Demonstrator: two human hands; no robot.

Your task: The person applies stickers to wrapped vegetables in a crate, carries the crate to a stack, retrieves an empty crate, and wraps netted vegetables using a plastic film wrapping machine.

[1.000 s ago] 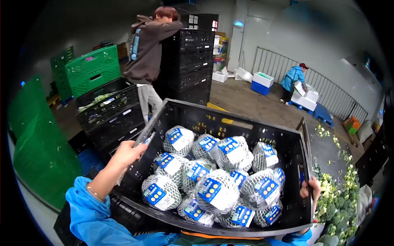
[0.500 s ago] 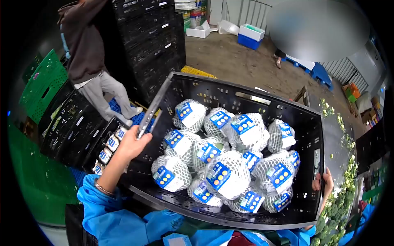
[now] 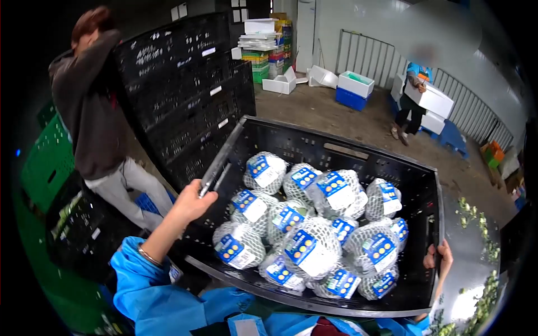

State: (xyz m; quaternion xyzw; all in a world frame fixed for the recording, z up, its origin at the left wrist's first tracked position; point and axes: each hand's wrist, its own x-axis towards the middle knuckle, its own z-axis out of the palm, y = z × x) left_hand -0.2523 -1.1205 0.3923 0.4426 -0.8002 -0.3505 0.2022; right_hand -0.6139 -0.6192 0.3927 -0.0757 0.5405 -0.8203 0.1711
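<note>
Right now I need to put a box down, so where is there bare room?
Bare floor lies between the black crate and the blue box. The grey table looks mostly bare between crate and leaf scraps. Crowded: the crate's middle, heaped with netted produce.

Left of the black crate stack (image 3: pixel 182 84) stands a person (image 3: pixel 92 126); right of it, a blue tub (image 3: pixel 352 99) and railing (image 3: pixel 364 59).
</note>
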